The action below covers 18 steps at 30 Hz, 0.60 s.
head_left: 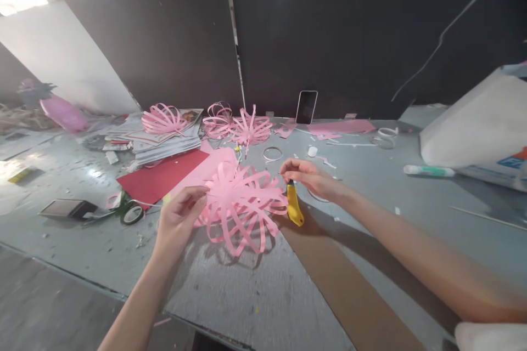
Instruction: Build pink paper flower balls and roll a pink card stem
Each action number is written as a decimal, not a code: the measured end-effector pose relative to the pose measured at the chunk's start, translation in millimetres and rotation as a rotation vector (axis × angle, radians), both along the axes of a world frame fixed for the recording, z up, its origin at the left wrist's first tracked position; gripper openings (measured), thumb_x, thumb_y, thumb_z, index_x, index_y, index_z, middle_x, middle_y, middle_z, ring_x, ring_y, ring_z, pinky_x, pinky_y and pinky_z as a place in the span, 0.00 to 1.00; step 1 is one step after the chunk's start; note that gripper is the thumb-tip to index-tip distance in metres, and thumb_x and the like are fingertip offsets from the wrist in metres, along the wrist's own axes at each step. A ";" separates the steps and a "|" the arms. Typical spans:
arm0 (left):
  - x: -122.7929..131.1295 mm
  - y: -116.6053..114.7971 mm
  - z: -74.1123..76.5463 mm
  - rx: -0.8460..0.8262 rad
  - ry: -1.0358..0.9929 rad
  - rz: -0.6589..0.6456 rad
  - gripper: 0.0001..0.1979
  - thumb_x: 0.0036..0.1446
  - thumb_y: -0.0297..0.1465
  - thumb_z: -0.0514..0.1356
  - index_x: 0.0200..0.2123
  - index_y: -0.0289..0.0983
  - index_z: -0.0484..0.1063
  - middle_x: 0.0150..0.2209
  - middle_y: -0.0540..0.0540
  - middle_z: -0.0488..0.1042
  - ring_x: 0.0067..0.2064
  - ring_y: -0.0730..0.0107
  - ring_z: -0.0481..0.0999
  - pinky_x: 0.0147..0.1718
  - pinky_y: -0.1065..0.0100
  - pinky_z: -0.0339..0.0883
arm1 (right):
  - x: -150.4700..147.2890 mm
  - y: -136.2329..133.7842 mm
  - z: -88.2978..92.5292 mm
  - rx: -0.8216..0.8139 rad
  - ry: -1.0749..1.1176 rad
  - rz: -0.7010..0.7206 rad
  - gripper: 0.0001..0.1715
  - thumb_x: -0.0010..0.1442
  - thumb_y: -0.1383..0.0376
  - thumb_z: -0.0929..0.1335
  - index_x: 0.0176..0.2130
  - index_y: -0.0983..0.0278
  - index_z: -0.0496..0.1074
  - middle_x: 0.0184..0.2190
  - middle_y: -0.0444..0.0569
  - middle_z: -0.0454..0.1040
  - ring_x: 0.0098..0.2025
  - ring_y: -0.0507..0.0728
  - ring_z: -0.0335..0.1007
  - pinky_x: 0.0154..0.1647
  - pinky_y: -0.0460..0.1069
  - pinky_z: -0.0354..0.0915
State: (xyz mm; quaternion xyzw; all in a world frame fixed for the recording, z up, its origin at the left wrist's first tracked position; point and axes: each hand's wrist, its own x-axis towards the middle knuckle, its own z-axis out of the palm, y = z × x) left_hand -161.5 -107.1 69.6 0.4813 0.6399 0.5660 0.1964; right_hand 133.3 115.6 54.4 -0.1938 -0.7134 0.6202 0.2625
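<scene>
A pink paper-strip flower [241,197], its looped strips fanned outward, is in front of me over the grey table. My left hand [183,211] pinches its left edge between thumb and fingers. On the other side, my right hand [307,173] is closed in a pinch by the strip ends, just above a yellow-handled utility knife [295,205]. What its fingertips hold is too small to make out. The knife is tilted near the upper end of a brown cardboard strip [341,274]; I cannot tell whether the fingers touch it.
More pink paper flowers [251,129] stand at the back, one on a paper stack [164,142]. A phone [307,107] leans against the dark panel. Red paper [164,175] and green tape [132,214] lie left; a marker [428,170] and white bag [477,126] are right.
</scene>
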 end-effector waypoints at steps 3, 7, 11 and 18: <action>3.3 9.2 3.6 -0.007 0.011 -0.034 0.12 0.63 0.40 0.67 0.43 0.38 0.81 0.48 0.42 0.83 0.53 0.57 0.81 0.53 0.62 0.75 | 0.0 2.8 -1.5 0.048 -0.045 -0.060 0.12 0.67 0.55 0.72 0.43 0.61 0.77 0.36 0.45 0.75 0.41 0.57 0.69 0.49 0.53 0.62; 7.4 22.3 -1.9 -0.011 0.061 -0.061 0.12 0.63 0.40 0.66 0.43 0.38 0.81 0.46 0.42 0.83 0.48 0.59 0.81 0.47 0.63 0.76 | -1.5 4.5 -1.3 0.079 -0.094 -0.166 0.12 0.65 0.55 0.71 0.40 0.61 0.77 0.34 0.46 0.76 0.40 0.57 0.70 0.49 0.54 0.63; 15.8 33.2 -15.5 -0.039 0.161 -0.094 0.12 0.66 0.38 0.63 0.48 0.39 0.81 0.43 0.44 0.83 0.43 0.63 0.82 0.43 0.65 0.74 | -2.3 6.2 0.2 0.118 -0.119 -0.243 0.12 0.62 0.55 0.71 0.37 0.61 0.78 0.33 0.47 0.76 0.40 0.58 0.71 0.48 0.54 0.64; 39.7 57.8 -27.0 -0.015 0.474 -0.252 0.14 0.65 0.26 0.59 0.48 0.41 0.83 0.45 0.44 0.85 0.45 0.62 0.83 0.47 0.63 0.74 | -0.6 3.4 3.4 0.223 -0.132 -0.274 0.13 0.65 0.54 0.69 0.37 0.61 0.77 0.36 0.47 0.77 0.40 0.58 0.71 0.44 0.53 0.66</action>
